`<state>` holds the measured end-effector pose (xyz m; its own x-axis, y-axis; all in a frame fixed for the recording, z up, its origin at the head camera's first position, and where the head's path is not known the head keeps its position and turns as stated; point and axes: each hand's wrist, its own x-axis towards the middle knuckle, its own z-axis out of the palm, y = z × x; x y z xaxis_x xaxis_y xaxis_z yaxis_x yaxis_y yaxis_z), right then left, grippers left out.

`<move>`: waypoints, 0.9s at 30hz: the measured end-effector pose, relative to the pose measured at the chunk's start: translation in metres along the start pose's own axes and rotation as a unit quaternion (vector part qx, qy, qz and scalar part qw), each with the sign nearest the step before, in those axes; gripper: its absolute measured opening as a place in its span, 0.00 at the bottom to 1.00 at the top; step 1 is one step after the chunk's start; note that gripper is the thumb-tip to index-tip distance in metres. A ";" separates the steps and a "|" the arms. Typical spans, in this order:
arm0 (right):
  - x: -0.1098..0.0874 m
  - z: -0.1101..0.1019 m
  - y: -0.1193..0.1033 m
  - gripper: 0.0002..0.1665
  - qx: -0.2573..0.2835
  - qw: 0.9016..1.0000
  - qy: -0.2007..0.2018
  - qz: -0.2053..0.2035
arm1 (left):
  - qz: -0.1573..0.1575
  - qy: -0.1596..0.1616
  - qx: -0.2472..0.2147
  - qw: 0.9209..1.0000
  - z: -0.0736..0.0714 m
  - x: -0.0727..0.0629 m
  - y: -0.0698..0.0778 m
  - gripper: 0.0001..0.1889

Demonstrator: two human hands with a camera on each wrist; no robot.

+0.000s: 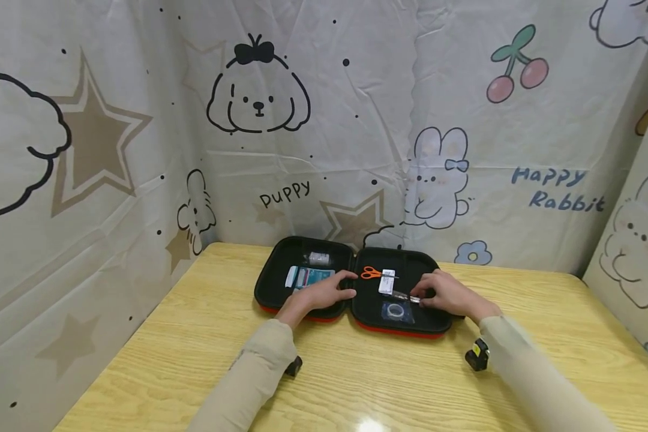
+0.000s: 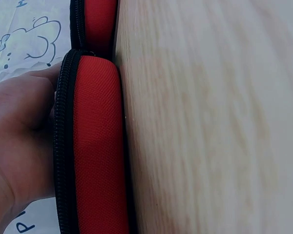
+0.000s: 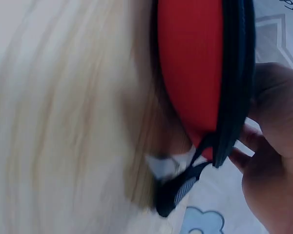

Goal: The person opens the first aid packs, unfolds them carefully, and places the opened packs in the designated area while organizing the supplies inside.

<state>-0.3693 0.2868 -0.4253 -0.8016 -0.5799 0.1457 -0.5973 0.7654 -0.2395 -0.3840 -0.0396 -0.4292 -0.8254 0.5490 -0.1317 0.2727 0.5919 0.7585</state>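
A black-lined case (image 1: 429,321) with a red outer shell lies unfolded on the table. My right hand (image 1: 445,294) is over its right half, thumb and fingertips pinching the end of a slim silver strip (image 1: 399,296) in clear wrapping. Beside that strip are orange-handled scissors (image 1: 371,273), a white packet (image 1: 387,282) and a roll of tape (image 1: 395,310) in a clear bag. My left hand (image 1: 324,291) reaches over the left half, thumb and fingers apart near the hinge, holding nothing. Under its fingers lie blue-and-white packets (image 1: 310,277). Both wrist views show mostly the case's red side.
A small wrapped white roll (image 1: 319,258) sits at the back of the case's left half. A black zipper pull (image 3: 178,192) hangs off the right end. The wooden table (image 1: 389,384) meets a printed cloth backdrop (image 1: 356,120) behind the case.
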 end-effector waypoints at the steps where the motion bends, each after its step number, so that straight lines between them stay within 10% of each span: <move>1: 0.002 0.001 -0.002 0.11 0.006 1.000 0.000 0.003 | 0.000 -0.001 0.001 1.000 0.000 0.000 0.000 0.25; 27: 0.020 0.007 -0.014 0.02 0.042 0.998 0.005 0.048 | 0.008 -0.003 -0.003 1.000 -0.001 0.002 -0.003 0.26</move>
<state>-0.3770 0.2630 -0.4255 -0.8553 -0.5022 0.1274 -0.5139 0.7911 -0.3317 -0.3870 -0.0407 -0.4318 -0.8177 0.5622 -0.1238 0.2824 0.5791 0.7648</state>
